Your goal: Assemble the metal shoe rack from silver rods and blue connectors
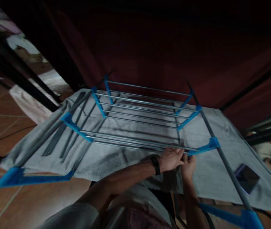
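A rack of grey metal rods (140, 121) and blue plastic brackets (74, 126) stands on a grey cloth-covered table (106, 159). My left hand (172, 158), with a black band on its wrist, rests on the nearest rods by the front right blue bracket (205, 147). My right hand (189, 166) comes up from below and meets it at the same spot. Both hands seem closed around the rod ends there, though blur hides the fingers. Loose grey rods (63, 140) lie on the cloth at the left.
A dark phone-like slab (246, 178) lies on the cloth at the right. A long grey pole (223, 159) runs down the right side to a blue foot (250, 219). Another blue piece (18, 178) lies at the front left. Tiled floor lies left, dark red curtain behind.
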`<state>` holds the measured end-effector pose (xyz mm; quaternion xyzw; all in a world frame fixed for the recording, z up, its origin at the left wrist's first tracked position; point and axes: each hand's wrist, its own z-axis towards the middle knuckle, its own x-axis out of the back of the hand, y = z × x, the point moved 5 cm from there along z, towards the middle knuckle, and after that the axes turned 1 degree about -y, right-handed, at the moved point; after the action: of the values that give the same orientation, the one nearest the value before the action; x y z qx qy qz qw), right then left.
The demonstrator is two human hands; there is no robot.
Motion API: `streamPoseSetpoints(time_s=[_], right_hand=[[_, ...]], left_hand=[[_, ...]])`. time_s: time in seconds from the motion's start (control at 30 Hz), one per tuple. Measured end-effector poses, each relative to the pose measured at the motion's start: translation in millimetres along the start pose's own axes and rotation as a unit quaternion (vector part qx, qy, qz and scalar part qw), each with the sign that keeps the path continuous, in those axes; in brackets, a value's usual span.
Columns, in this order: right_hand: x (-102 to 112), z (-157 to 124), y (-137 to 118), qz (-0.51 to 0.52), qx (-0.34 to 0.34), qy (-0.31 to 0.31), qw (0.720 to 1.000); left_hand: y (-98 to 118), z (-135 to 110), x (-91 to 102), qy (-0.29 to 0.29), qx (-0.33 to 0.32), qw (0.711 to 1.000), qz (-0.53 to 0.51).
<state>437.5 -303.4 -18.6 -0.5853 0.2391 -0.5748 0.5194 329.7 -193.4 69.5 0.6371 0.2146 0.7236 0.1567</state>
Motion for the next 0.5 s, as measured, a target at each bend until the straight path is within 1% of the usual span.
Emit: streamPoseSetpoints(time_s=[0.07, 0.13, 0.17, 0.2, 0.23, 0.27, 0.3, 0.37, 0.43, 0.47, 0.5], right_hand=[[1, 2, 9, -0.031, -0.014, 0.016, 0.999], [2, 3, 14, -0.050, -0.016, 0.018, 0.998], [2, 3, 15, -0.055, -0.014, 0.016, 0.998], [3, 3, 15, -0.058, -0.012, 0.015, 0.998], [4, 2, 15, -0.060, -0.011, 0.016, 0.998], [4, 2, 15, -0.065, -0.011, 0.018, 0.998], [5, 1, 14, -0.070, -0.012, 0.022, 0.997], [6, 0, 13, -0.079, -0.018, 0.027, 0.996], [5, 0, 13, -0.082, -0.021, 0.025, 0.996], [5, 0, 13, -0.081, -0.022, 0.023, 0.996], [5, 0, 14, -0.080, -0.021, 0.022, 0.996]], left_hand=[[-9, -40, 7.5, 0.060, -0.019, 0.998, -0.001], [-24, -84, 16.6, 0.126, 0.005, 0.991, -0.053], [-35, -105, 22.4, 0.167, 0.034, 0.980, -0.102], [-47, -126, 28.6, 0.211, 0.072, 0.961, -0.161], [-60, -146, 35.3, 0.262, 0.117, 0.931, -0.227], [-74, -165, 41.7, 0.311, 0.164, 0.887, -0.301], [-87, -182, 47.9, 0.355, 0.207, 0.830, -0.377], [-109, -210, 60.4, 0.426, 0.267, 0.691, -0.520], [-124, -228, 76.5, 0.472, 0.288, 0.550, -0.626], [-129, -234, 86.4, 0.489, 0.286, 0.492, -0.661], [-134, -239, 97.4, 0.506, 0.276, 0.444, -0.686]])
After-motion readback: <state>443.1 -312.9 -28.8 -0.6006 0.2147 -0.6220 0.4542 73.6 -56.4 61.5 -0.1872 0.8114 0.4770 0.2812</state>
